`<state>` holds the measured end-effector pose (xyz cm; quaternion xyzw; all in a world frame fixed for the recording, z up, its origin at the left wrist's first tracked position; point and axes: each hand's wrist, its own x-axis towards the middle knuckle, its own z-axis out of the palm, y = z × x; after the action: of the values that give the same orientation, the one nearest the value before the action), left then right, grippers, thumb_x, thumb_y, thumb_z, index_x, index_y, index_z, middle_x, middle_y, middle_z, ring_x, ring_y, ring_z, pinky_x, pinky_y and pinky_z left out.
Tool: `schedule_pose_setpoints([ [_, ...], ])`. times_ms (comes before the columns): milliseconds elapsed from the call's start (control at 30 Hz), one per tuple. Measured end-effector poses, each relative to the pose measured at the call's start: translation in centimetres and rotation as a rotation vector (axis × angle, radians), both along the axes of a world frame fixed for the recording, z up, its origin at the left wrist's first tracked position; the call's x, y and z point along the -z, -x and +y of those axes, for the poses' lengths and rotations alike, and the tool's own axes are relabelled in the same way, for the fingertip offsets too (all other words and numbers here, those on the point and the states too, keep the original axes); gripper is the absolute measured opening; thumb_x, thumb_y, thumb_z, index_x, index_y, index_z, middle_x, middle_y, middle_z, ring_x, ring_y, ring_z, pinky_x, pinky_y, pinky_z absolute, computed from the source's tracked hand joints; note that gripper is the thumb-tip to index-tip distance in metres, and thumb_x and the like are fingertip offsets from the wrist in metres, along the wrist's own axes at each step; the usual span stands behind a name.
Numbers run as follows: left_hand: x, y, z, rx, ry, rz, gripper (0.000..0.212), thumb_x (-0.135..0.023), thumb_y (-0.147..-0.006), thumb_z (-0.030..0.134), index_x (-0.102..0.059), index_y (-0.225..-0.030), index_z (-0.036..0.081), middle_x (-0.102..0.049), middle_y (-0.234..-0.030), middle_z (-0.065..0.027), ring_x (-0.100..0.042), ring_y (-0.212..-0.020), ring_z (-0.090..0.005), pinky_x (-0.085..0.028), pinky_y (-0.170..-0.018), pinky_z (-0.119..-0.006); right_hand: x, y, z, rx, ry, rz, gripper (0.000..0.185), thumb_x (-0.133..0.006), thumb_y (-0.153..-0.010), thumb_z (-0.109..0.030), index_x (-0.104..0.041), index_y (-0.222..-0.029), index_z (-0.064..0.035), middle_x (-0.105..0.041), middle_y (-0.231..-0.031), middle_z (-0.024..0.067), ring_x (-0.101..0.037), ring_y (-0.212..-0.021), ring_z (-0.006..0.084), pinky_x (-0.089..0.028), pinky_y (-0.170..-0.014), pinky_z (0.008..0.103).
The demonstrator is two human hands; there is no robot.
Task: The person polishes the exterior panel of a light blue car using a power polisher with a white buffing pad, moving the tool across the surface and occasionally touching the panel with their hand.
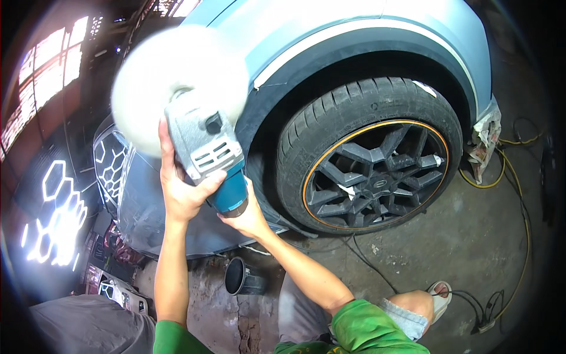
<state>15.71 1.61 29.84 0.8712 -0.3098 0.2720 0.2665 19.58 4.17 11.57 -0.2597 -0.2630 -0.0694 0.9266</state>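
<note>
A power polisher (210,141) with a metal gear housing and a teal body is held up by both hands. Its large round white pad (177,66) lies over the front of a light blue car's fender (305,35); whether it touches the paint cannot be told. My left hand (183,186) grips the housing from the left, thumb across its lower edge. Around the teal body from below and the right is my right hand (247,212), its fingers partly hidden. Right of the tool, white masking tape (353,24) runs along the dark wheel-arch trim (305,75).
The car's wheel (376,181) has dark spokes and an orange rim line. A black bucket (243,276) stands on the concrete floor. A yellow hose (526,221) and dark cables (376,270) lie at right. Another person's sandalled foot (441,296) is near a power strip (486,326). Hexagonal lights (62,221) glow left.
</note>
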Motion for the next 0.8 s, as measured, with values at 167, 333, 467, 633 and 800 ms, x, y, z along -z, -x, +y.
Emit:
schedule_pose_setpoints([
  [167, -1.9, -3.3, -8.5, 0.156, -0.125, 0.022, 0.113, -0.086, -0.065, 0.008, -0.024, -0.16, 0.012, -0.055, -0.141, -0.0155, -0.058, -0.124, -0.0246, -0.047, -0.105, -0.038, -2.3, -2.8, -3.6, 0.138, -0.216, -0.011, 0.094, -0.085, -0.066, -0.009, -0.031, -0.144, -0.0081, -0.052, -0.13, 0.0134, -0.053, -0.121, 0.0265, -0.042, -0.104, 0.0393],
  [333, -3.4, -5.5, -18.5, 0.163, -0.453, -0.067, 0.111, -0.091, -0.065, 0.018, -0.029, -0.157, 0.009, -0.059, -0.136, -0.0173, -0.059, -0.122, -0.0226, -0.045, -0.106, -0.035, -3.9, -6.2, -9.5, 0.149, -0.277, 0.024, 0.086, -0.087, -0.066, -0.01, -0.036, -0.135, -0.0059, -0.054, -0.122, 0.0122, -0.054, -0.116, 0.0236, -0.043, -0.102, 0.0389],
  [467, -4.6, -7.5, -22.4, 0.062, -0.625, -0.127, 0.113, -0.09, -0.07, 0.037, -0.025, -0.156, 0.002, -0.06, -0.131, -0.0207, -0.061, -0.119, -0.0261, -0.046, -0.104, -0.034, -5.3, -7.1, -13.2, 0.103, -0.397, 0.033, 0.085, -0.085, -0.067, -0.006, -0.034, -0.135, -0.0054, -0.053, -0.123, 0.0111, -0.053, -0.116, 0.0216, -0.043, -0.101, 0.0381],
  [633, -5.0, -7.0, -24.8, -0.07, -0.783, -0.276, 0.113, -0.086, -0.07, 0.048, -0.028, -0.157, 0.007, -0.06, -0.132, -0.0213, -0.062, -0.119, -0.0298, -0.047, -0.103, -0.036, -5.4, -8.0, -14.9, 0.137, -0.413, 0.034, 0.086, -0.084, -0.067, -0.005, -0.033, -0.137, -0.0051, -0.052, -0.125, 0.0114, -0.052, -0.117, 0.0217, -0.044, -0.101, 0.0372],
  [800, -3.9, -7.3, -19.3, 0.167, -0.551, -0.115, 0.107, -0.085, -0.07, 0.011, -0.027, -0.16, 0.02, -0.058, -0.137, -0.0153, -0.06, -0.119, -0.0213, -0.049, -0.103, -0.036, -4.7, -6.5, -11.0, 0.169, -0.37, 0.017, 0.086, -0.084, -0.067, -0.006, -0.032, -0.137, -0.0048, -0.054, -0.123, 0.0119, -0.053, -0.117, 0.0222, -0.043, -0.103, 0.038],
])
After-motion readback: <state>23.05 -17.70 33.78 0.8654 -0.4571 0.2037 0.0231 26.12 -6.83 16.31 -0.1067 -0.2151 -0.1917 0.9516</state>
